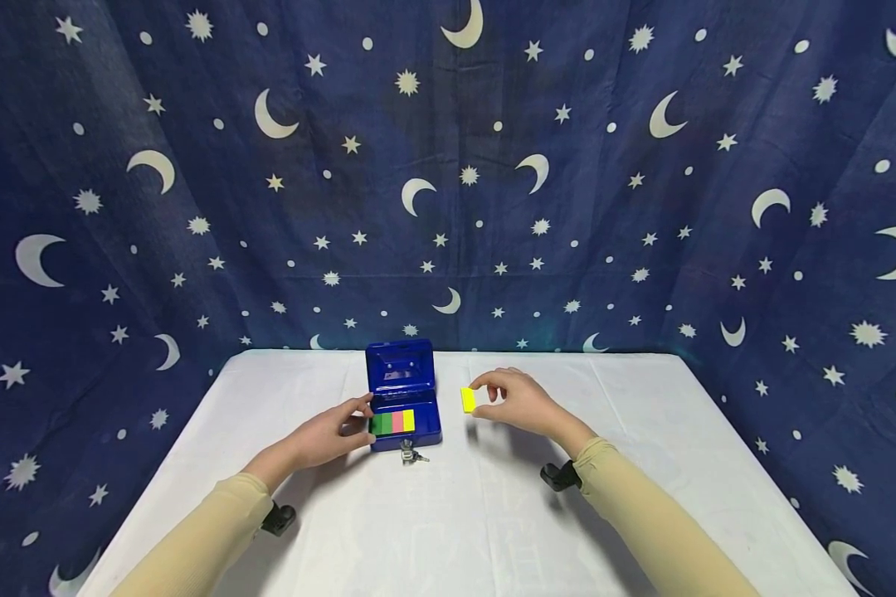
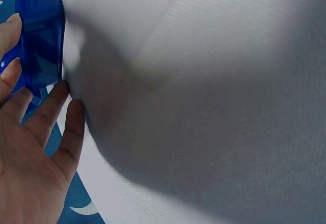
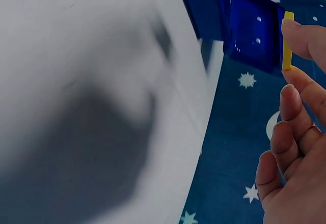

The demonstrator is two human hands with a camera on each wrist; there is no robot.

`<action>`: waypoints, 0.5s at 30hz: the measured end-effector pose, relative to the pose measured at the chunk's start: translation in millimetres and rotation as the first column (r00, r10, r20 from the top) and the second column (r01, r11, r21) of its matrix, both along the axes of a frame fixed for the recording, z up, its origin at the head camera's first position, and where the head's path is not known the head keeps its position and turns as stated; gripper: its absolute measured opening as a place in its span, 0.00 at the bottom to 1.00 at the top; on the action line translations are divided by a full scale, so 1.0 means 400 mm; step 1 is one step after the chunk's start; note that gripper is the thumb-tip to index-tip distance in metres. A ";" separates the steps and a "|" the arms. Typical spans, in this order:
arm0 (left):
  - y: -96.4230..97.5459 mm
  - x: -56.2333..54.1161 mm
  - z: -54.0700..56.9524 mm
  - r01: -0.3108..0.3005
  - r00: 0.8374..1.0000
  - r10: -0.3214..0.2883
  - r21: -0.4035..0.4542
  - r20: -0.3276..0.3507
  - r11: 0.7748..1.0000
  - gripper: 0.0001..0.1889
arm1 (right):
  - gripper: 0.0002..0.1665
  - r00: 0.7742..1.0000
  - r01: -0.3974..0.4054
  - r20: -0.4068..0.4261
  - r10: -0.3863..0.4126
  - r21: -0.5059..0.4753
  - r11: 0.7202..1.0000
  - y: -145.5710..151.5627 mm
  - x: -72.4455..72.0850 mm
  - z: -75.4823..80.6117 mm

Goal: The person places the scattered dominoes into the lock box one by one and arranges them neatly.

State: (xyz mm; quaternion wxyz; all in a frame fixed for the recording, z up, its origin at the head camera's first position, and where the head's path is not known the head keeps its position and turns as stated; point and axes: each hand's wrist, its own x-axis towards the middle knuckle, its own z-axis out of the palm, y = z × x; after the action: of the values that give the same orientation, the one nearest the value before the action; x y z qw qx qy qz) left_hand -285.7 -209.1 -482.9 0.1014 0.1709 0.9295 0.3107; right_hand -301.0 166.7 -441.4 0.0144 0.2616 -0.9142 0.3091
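A blue metal cash box [image 1: 427, 431] stands on the white table with its lid [image 1: 401, 366] raised at the back. Inside, side by side at the left, lie flat coloured blocks: green ones [image 1: 382, 424], a pink one [image 1: 397, 422] and a yellow one [image 1: 409, 420]. My left hand [image 1: 328, 433] rests against the box's left side, thumb near the front corner and fingers spread along the edge. Right of the box, above the table, my right hand [image 1: 518, 401] pinches a thin yellow rectangular block [image 1: 468, 400] between thumb and fingertip; its other fingers [image 3: 289, 102] are loosely bent.
Keys [image 1: 416, 456] hang from the lock at the front of the cash box. White cloth covers the table [image 1: 448, 531]. Behind and to both sides hangs a dark blue curtain [image 1: 493, 215] with moons and stars.
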 end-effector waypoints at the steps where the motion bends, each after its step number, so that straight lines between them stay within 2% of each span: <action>1: 0.000 0.000 0.000 -0.002 1.000 0.002 -0.003 0.002 1.000 0.24 | 0.23 1.000 -0.003 0.001 0.003 0.005 1.000 -0.008 -0.002 -0.001; 15: 0.000 0.003 0.001 -0.010 1.000 0.011 -0.016 0.014 1.000 0.22 | 0.23 0.999 0.013 0.043 -0.018 0.101 0.995 -0.115 -0.037 -0.026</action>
State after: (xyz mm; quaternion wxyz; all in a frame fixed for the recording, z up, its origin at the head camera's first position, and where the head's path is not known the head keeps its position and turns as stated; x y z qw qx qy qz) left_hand -284.5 -209.0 -482.7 0.1076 0.1631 0.9320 0.3052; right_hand -315.8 120.6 -451.6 -0.0166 0.2480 -0.9307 0.2683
